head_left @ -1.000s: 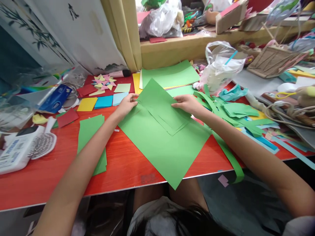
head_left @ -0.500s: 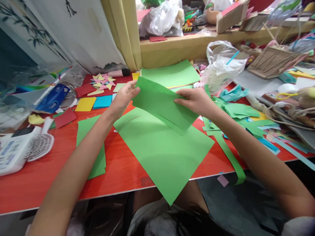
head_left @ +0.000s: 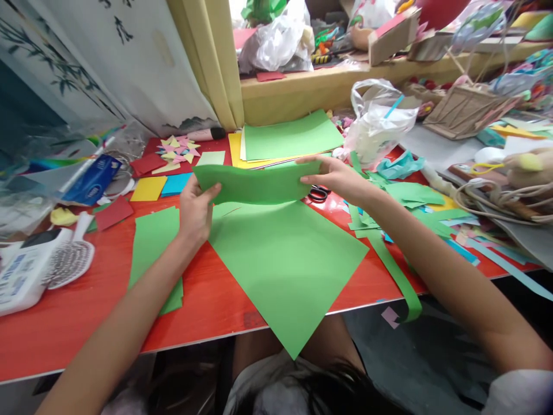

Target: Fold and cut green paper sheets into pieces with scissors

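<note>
A strip-like piece of green paper is held up level between both hands, slightly bowed. My left hand pinches its left end, thumb in front. At the right end, my right hand grips it between thumb and fingers. Below lies a larger green sheet, turned cornerwise, its near corner jutting past the table edge. Black-handled scissors show just under my right hand, partly hidden. Beside my left forearm rests another stack of green paper.
Green scraps and a long green strip lie right, the strip hanging over the edge of the red table. Green sheets lie behind. A hairbrush, coloured squares and a plastic bag stand around.
The held green paper has turned from slanting to level and shifted left and down with my left hand. The scissors have come into sight. The large sheet stays in place.
</note>
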The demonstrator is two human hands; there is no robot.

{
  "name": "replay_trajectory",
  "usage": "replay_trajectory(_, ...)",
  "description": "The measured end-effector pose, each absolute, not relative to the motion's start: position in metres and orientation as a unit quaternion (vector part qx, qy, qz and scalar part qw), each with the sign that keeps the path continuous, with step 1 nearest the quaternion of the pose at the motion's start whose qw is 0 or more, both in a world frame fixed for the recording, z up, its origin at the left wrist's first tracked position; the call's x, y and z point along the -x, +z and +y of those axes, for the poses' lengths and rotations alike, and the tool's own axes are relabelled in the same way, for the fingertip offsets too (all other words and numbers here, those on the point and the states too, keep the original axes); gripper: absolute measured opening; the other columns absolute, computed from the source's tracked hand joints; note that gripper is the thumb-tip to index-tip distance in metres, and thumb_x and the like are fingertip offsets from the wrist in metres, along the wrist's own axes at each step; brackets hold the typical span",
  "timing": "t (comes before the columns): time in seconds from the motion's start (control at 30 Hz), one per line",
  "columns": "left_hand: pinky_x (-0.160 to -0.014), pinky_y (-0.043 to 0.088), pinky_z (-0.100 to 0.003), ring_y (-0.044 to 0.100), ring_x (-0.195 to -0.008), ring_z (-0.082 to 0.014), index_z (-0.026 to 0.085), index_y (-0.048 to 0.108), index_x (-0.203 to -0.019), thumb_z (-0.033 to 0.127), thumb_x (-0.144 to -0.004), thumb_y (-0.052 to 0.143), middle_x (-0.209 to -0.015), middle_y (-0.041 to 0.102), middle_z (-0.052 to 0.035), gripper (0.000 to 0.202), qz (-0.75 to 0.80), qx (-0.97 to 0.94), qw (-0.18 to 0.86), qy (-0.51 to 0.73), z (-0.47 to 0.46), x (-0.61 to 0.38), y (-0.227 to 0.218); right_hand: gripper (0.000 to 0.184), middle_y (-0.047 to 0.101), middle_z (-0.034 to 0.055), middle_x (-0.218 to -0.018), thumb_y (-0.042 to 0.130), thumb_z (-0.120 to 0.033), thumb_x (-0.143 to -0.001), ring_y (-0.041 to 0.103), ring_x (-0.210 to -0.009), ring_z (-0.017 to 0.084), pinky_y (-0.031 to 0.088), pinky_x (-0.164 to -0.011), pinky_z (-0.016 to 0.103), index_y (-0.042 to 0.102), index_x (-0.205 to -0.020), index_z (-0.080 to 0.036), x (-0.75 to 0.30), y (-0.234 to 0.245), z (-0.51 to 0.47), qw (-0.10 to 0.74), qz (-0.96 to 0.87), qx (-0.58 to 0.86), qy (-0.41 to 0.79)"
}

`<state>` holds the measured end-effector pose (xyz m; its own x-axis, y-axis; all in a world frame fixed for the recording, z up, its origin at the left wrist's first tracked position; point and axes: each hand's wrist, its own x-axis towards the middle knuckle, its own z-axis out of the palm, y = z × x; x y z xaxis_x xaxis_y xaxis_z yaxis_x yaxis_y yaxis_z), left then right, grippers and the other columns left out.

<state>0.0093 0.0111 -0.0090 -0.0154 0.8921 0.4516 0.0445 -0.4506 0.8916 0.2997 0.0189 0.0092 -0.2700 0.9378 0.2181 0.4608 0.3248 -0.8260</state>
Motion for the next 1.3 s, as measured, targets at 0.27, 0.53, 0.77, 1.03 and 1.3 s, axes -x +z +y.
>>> replay_trajectory(0.27,-0.092,0.047,-0.038,0.059,-0.106,-0.0231,0.020,0.052,-0.116,0.014,-0.066,0.060,-0.109,0.064,-0.0061,0.051,0.429,-0.604,0.425,0.520,0.016,0.003,-0.032,0.028,0.064,0.0037,-0.093,0.060,-0.028,-0.077,0.059,-0.074,0.017,0.049,-0.063,0.031,0.056,-0.103,-0.020,-0.282,-0.008,0.013,0.394,-0.648,0.462,0.460)
replay_trajectory(0.53,-0.085,0.051,-0.039,0.062,-0.097,-0.0244,0.019,0.058,-0.096,0.024,-0.069,0.067,-0.098,0.067,-0.0057,0.029,0.498,-0.608,0.381,0.487,0.016,0.003,-0.029,0.012,0.065,0.0020,-0.088,0.052,-0.020,-0.077,0.058,-0.081,0.016,0.048,-0.076,0.033,0.057,-0.088,-0.018,-0.277,-0.010,0.010,0.424,-0.623,0.446,0.482)
replay_trajectory(0.77,-0.088,0.050,-0.042,0.062,-0.098,-0.0245,0.017,0.062,-0.099,0.022,-0.069,0.067,-0.097,0.068,-0.0059,0.032,0.431,-0.643,0.372,0.513,0.013,0.025,0.020,0.014,0.061,0.0001,-0.076,0.062,-0.031,-0.077,0.060,-0.069,0.014,0.051,-0.065,0.030,0.056,-0.080,-0.019,-0.269,-0.007,-0.002,0.411,-0.580,0.443,0.546)
replay_trajectory(1.03,-0.075,0.055,-0.042,0.064,-0.091,-0.0265,0.019,0.062,-0.102,0.020,-0.073,0.064,-0.084,0.065,-0.0030,0.028,0.511,-0.647,0.345,0.449,-0.009,0.076,0.059,0.036,0.057,0.0025,-0.051,0.070,-0.038,-0.073,0.060,-0.050,0.016,0.048,-0.052,0.031,0.047,-0.053,-0.018,-0.236,0.002,-0.023,0.268,-0.612,0.380,0.640)
replay_trajectory(1.3,-0.086,0.050,-0.046,0.063,-0.085,-0.0222,0.015,0.058,-0.102,0.028,-0.078,0.065,-0.087,0.065,-0.0033,0.028,0.497,-0.666,0.311,0.461,-0.028,0.135,0.074,0.034,0.060,0.0060,-0.046,0.061,-0.030,-0.080,0.053,-0.039,0.013,0.042,-0.043,0.029,0.049,-0.050,-0.019,-0.181,0.046,-0.030,0.253,-0.641,0.321,0.649)
